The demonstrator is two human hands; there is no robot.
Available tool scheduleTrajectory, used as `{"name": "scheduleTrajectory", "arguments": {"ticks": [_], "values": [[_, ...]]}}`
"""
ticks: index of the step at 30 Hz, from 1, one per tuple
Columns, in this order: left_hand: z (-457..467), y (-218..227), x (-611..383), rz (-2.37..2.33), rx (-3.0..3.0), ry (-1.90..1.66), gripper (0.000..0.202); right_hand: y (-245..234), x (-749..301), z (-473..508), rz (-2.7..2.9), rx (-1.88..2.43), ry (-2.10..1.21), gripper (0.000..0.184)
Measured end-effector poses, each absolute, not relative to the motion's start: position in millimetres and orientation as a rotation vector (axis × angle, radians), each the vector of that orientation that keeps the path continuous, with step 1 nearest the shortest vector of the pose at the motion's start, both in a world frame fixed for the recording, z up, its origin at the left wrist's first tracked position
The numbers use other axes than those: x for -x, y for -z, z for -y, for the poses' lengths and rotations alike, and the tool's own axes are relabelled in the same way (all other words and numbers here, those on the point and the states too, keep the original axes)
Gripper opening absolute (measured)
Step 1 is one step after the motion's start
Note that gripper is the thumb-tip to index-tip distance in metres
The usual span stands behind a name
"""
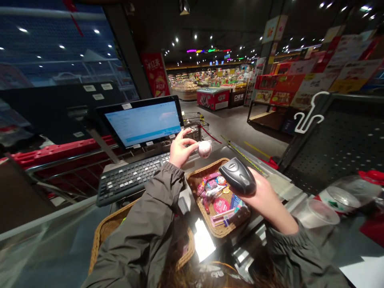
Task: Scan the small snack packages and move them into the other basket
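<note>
Pinching a pale pink ball [205, 149], the left hand [181, 149] holds it up near the wicker basket [222, 232]; the right hand [261, 189] wraps around a barcode scanner [238, 177]. The ball could slip and roll, because the pinch is small.

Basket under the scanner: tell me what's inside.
The basket holds small colourful items, among them a round pink one and a blue one. The scanner and right hand hide part of its right side; what lies beneath is covered.
</note>
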State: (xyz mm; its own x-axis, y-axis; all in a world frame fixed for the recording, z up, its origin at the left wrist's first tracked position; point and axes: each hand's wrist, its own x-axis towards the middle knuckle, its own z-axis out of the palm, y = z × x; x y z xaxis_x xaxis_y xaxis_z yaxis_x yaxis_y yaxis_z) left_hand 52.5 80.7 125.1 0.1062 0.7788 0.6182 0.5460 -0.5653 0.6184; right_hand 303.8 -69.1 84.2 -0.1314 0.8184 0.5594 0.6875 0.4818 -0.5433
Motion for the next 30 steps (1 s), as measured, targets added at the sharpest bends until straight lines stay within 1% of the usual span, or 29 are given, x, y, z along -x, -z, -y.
{"name": "scheduleTrajectory", "arguments": {"ticks": [3,7,13,18,25,28,30], "values": [[-70,-131,-31,-1.335,-2.088,-1.561,0.011,-88,-286,70,1.927,1.141,-0.183,0.048],[-54,-134,-2,-1.382,-2.028,-1.636,0.012,-92,-261,73,1.996,1.039,-0.206,0.046],[-29,-130,33,-1.563,-1.989,-1.678,0.01,-95,-232,75,2.111,0.917,-0.234,0.05],[-6,-130,53,-1.721,-1.96,-1.608,0.008,-91,-213,75,2.139,0.904,-0.283,0.056],[13,-132,76,-1.837,-1.979,-1.667,0.009,-92,-191,81,2.203,0.884,-0.312,0.051],[16,-129,88,-1.86,-1.97,-1.676,0.009,-96,-183,85,2.197,0.857,-0.351,0.046],[18,-126,95,-1.87,-1.961,-1.68,0.01,-97,-179,87,2.205,0.861,-0.36,0.048]]}}
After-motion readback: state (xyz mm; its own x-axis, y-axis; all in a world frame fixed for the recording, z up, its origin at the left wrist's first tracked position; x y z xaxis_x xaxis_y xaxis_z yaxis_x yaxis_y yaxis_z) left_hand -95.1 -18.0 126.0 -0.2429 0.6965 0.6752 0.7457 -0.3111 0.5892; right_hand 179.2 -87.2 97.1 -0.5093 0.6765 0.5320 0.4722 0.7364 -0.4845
